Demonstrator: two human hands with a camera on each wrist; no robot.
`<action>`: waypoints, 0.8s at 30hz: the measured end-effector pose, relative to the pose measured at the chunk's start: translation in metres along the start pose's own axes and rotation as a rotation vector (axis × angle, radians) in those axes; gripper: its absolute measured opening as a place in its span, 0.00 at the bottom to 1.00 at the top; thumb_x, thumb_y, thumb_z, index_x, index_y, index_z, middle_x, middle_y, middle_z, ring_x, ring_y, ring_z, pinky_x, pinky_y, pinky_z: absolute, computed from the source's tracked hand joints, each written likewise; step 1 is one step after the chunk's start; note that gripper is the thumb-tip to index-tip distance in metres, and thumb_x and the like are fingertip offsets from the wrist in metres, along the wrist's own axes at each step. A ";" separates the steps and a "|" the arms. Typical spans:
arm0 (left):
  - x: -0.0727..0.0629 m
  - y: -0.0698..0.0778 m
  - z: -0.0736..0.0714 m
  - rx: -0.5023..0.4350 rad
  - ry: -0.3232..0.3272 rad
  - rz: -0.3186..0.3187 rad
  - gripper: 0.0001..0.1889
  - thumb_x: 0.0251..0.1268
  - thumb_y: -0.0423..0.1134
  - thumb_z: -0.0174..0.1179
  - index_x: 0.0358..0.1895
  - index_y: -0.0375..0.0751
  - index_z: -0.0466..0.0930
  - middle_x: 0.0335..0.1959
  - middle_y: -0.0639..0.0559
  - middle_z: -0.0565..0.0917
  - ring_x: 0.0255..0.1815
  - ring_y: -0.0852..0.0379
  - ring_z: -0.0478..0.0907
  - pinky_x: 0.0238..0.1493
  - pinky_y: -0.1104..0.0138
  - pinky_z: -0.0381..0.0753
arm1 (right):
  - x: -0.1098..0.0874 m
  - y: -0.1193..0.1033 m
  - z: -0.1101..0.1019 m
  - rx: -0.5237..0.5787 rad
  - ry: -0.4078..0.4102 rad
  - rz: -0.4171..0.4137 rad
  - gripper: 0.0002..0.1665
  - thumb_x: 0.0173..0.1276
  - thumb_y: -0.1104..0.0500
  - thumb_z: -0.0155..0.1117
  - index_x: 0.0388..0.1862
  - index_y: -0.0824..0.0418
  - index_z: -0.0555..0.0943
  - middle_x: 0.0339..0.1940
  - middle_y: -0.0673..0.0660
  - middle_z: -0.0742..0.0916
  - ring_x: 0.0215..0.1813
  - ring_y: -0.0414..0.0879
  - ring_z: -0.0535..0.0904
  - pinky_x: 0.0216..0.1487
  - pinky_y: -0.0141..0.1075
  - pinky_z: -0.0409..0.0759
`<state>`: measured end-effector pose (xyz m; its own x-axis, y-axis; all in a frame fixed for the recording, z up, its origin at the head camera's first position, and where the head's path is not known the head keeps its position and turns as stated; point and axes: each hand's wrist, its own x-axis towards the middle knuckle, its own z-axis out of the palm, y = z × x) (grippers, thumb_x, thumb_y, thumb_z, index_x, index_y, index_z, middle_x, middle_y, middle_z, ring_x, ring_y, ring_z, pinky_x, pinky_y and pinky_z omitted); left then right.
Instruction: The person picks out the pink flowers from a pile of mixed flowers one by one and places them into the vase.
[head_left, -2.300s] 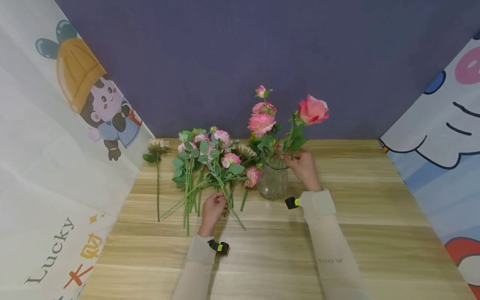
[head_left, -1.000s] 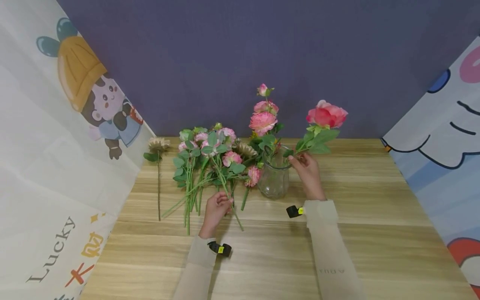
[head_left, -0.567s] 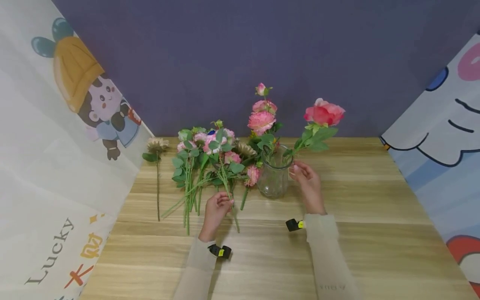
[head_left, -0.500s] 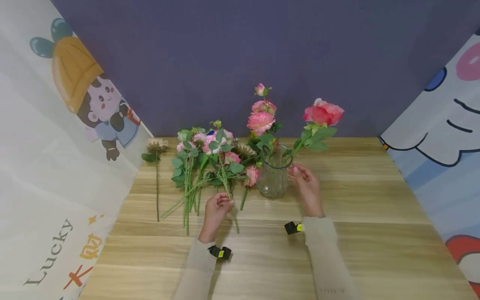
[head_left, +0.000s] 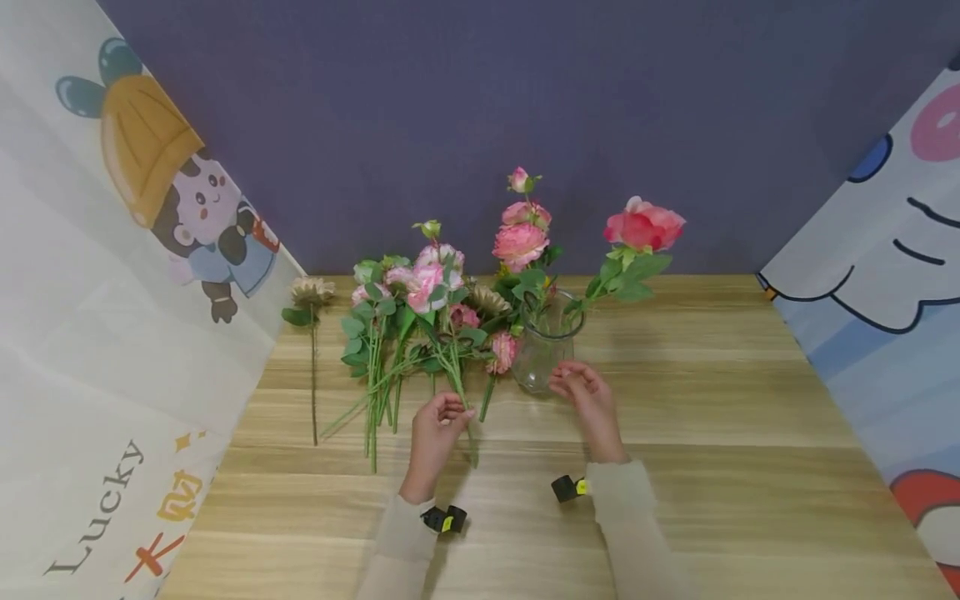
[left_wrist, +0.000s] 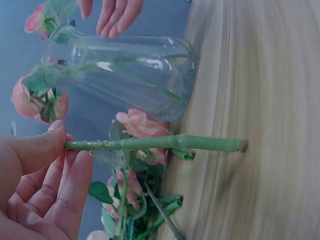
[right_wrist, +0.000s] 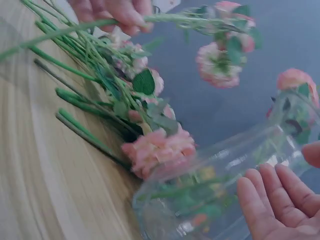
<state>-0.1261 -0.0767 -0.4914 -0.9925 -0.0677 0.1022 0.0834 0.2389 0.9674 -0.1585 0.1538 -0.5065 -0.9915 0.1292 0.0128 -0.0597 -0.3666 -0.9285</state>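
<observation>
Green and slender, the held stem (left_wrist: pixel 200 142) was pinched between the thumb and fingers of the left grip (head_left: pixel 437 437), its bare end pointing back towards the person and its pale pink blooms (right_wrist: pixel 217 65) spreading beyond the fingers. It was outside the vase (head_left: pixel 534 371), which stood upright ahead of the right grip (head_left: pixel 590 404). That right grip was loosely spread and held nothing, its fingertips near the glass; whether they touched it, I could not tell.

At least two stems were already in: a large pink rose (head_left: pixel 645 225), leaning out beyond the right grip, and a taller pink spray (head_left: pixel 521 242), farther left. Much seemed left to place. Beyond the left grip and to its left lay a loose pile of flowers (head_left: pixel 375 304), with one pink bloom (head_left: pixel 502 353) just beside the vase. Farther left, a lone beige flower (head_left: pixel 313 292) rested apart on the bench (head_left: pixel 712 375).
</observation>
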 end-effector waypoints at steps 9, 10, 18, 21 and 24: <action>-0.005 -0.012 0.012 0.012 0.022 0.089 0.09 0.51 0.29 0.69 0.34 0.32 0.79 0.29 0.45 0.83 0.31 0.56 0.79 0.31 0.71 0.80 | -0.015 -0.006 0.021 -0.233 -0.113 0.105 0.15 0.64 0.68 0.61 0.48 0.76 0.77 0.44 0.68 0.83 0.44 0.48 0.82 0.51 0.41 0.80; -0.006 -0.011 0.013 0.005 0.020 0.103 0.09 0.51 0.30 0.69 0.33 0.32 0.79 0.29 0.44 0.83 0.31 0.56 0.80 0.31 0.71 0.81 | -0.017 -0.006 0.022 -0.246 -0.138 0.096 0.16 0.64 0.67 0.61 0.48 0.76 0.77 0.46 0.70 0.82 0.44 0.48 0.82 0.51 0.42 0.79; -0.015 0.000 0.023 -0.020 -0.031 0.116 0.10 0.51 0.30 0.69 0.34 0.30 0.80 0.29 0.43 0.84 0.31 0.55 0.81 0.31 0.71 0.82 | -0.026 -0.010 0.033 -0.329 -0.263 0.048 0.22 0.62 0.54 0.67 0.49 0.70 0.80 0.49 0.69 0.83 0.47 0.49 0.82 0.50 0.36 0.79; -0.019 0.009 0.026 0.004 -0.054 0.129 0.08 0.51 0.27 0.68 0.34 0.28 0.79 0.29 0.41 0.84 0.31 0.50 0.82 0.31 0.71 0.82 | -0.029 -0.013 0.037 -0.340 -0.283 0.026 0.23 0.63 0.53 0.67 0.49 0.69 0.80 0.50 0.68 0.82 0.49 0.50 0.81 0.51 0.35 0.79; -0.024 0.027 0.027 0.016 -0.077 0.152 0.06 0.51 0.24 0.66 0.32 0.28 0.79 0.29 0.39 0.84 0.31 0.47 0.82 0.30 0.71 0.82 | -0.032 -0.021 0.042 -0.327 -0.288 0.017 0.21 0.64 0.55 0.66 0.50 0.69 0.79 0.51 0.71 0.81 0.50 0.52 0.81 0.51 0.34 0.78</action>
<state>-0.1026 -0.0428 -0.4734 -0.9726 0.0447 0.2283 0.2321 0.2560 0.9384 -0.1302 0.1182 -0.4718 -0.9865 -0.1536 0.0564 -0.0494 -0.0489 -0.9976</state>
